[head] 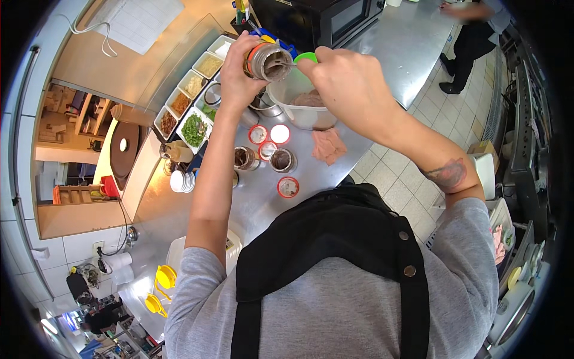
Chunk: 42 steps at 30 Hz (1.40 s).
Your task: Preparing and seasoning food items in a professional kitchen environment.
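Observation:
My left hand (242, 74) holds a glass jar (270, 62) tilted on its side, its mouth facing right and its inside smeared with a brown paste. A thin metal utensil reaches into the jar's mouth from my right hand (347, 85), which is closed around it; most of the handle is hidden. Below both hands stands a translucent plastic tub (309, 117) with a brownish mass inside and something bright green at its rim. Two open jars (283, 160) with dark residue stand on the steel counter, near several red-rimmed lids (288, 187). A crumpled pink cloth (328, 146) lies beside the tub.
White containers of chopped greens (194, 130) and other toppings line the counter's left side. A squeeze bottle (178, 151) and stacked small white dishes (181, 181) stand near them. Behind is a black microwave (345, 22). Another person (475, 40) stands at the far right. Yellow lids (166, 277) are lower left.

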Available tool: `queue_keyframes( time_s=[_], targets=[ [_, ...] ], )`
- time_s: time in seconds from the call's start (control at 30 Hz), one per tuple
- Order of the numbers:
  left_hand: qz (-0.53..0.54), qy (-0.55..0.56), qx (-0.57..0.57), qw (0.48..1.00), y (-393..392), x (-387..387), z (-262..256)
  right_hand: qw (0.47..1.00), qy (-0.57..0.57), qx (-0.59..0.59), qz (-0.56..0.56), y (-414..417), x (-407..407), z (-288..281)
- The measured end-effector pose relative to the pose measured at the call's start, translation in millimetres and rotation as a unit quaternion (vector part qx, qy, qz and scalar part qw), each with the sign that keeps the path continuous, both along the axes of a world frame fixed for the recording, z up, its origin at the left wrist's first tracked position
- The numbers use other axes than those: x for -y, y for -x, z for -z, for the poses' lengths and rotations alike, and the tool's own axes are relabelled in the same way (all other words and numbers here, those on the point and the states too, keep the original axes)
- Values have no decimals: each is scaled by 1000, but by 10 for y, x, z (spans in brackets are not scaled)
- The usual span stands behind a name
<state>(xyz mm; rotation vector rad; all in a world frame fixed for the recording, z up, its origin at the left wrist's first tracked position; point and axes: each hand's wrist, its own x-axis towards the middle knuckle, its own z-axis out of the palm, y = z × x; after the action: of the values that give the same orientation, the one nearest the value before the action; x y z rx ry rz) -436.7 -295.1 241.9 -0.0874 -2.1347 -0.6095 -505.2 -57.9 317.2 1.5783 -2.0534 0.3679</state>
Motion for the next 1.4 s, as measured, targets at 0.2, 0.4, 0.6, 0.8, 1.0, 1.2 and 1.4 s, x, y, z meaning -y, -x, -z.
queue_keyframes(
  time_s=[0.2, 0.4, 0.6, 0.8, 1.0, 1.2, 1.4],
  targets=[
    [7, 58, 37, 998, 52, -4, -131, 999, 16, 2, 27, 112, 158, 178],
    [20, 71, 120, 990, 99, 64, -214, 945, 140, 283, -81, 257, 200, 845],
    [-6, 123, 113, 986, 96, -9, -91, 384, 17, 918, -96, 364, 113, 861],
    [-72, 126, 68, 987, 62, -100, -78, 157, 48, 975, -149, 458, -94, 1080],
    [-240, -44, 95, 965, -401, -261, -45, 327, 64, 924, -187, 540, -376, 892],
    [-222, -359, -9, 906, -1375, -489, 384, 934, 82, 337, 90, 353, -510, 1180],
    [-296, -339, 164, 877, -2591, -1002, 1426, 957, 34, 263, 116, 324, -491, 1072]
  ],
)
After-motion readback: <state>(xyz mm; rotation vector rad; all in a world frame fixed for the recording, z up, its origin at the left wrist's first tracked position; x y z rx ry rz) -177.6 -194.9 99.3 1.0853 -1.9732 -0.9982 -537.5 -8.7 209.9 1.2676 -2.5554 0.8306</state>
